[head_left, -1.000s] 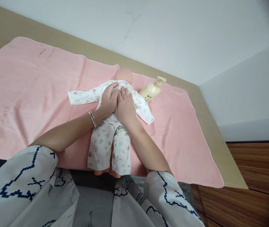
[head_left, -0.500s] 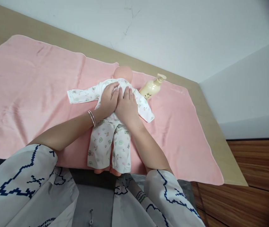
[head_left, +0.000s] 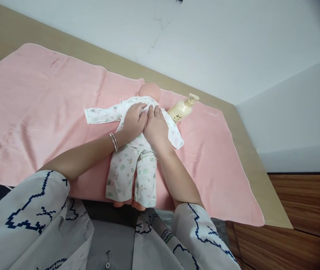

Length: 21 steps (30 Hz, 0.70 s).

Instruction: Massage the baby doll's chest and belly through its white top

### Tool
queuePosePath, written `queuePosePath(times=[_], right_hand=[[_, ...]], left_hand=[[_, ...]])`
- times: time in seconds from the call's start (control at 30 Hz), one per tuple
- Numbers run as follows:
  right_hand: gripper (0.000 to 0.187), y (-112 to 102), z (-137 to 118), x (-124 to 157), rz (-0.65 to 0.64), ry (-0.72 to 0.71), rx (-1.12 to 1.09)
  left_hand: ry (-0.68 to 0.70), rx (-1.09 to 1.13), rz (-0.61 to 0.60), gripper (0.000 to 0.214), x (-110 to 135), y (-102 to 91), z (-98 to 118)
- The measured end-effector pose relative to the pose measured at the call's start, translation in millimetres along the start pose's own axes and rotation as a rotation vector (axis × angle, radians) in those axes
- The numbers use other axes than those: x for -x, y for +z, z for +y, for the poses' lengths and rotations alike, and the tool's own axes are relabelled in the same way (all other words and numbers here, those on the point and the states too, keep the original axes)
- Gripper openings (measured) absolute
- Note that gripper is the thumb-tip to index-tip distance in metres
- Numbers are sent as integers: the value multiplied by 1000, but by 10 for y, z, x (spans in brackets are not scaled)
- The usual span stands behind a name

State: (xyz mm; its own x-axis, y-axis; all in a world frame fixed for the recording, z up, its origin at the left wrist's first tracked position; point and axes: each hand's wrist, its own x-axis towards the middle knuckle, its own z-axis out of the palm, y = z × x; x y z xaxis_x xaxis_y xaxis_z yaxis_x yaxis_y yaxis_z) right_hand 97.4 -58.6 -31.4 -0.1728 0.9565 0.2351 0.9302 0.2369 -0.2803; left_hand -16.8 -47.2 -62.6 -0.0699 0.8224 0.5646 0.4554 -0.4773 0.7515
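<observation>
A baby doll [head_left: 149,91] in white printed pyjamas [head_left: 128,170] lies on a pink towel [head_left: 36,101], head towards the wall. My left hand [head_left: 133,122], with a bracelet at the wrist, lies flat on the doll's upper body, fingers stretched out. My right hand [head_left: 156,127] rests flat beside it on the same part, fingers together and extended. Both palms press on the pyjama top; neither grips anything. The doll's bare feet [head_left: 128,204] stick out at the towel's near edge.
A cream pump bottle [head_left: 181,108] lies on the towel just right of the doll's head. The towel covers a beige tabletop [head_left: 261,176] set against a white wall. A wooden floor [head_left: 306,210] shows to the right.
Both hands have slid slightly up the doll's body towards its head and stay flat on the top. The view has shifted a little.
</observation>
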Motion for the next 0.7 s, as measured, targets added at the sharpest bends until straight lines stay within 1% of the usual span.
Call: queuePosePath(times=[0.07,0.13,0.2,0.27,0.33,0.4,0.5,0.6,0.7], right_hand=[[61,-5,123,-67,-7,-73,-63],[57,14,308,-153,19,-144,-165],[53,64,471,-214,105,-176,-274],[51,133,548,-231,210,-164,-337],[50,199,535,-216,282,-135,-341],[50,247,469,-191,327,-102,-312],[51,276,369,-167,380,-56,-295],[53,265,301,-160,369,-36,-281],[55,229,195,-124,289,3,-228]], left_hand=[[30,-16,-19,32,-1,10,-23],[45,-46,-37,32,12,28,-60],[44,-102,-36,32,42,40,-100],[23,-155,-25,35,79,39,-135],[-3,-182,-24,39,101,25,-166],[-10,-197,-45,43,87,5,-200],[19,-234,-97,46,-13,-19,-266],[19,-253,-152,48,-150,-25,-352],[-1,-253,-183,50,-229,-24,-420]])
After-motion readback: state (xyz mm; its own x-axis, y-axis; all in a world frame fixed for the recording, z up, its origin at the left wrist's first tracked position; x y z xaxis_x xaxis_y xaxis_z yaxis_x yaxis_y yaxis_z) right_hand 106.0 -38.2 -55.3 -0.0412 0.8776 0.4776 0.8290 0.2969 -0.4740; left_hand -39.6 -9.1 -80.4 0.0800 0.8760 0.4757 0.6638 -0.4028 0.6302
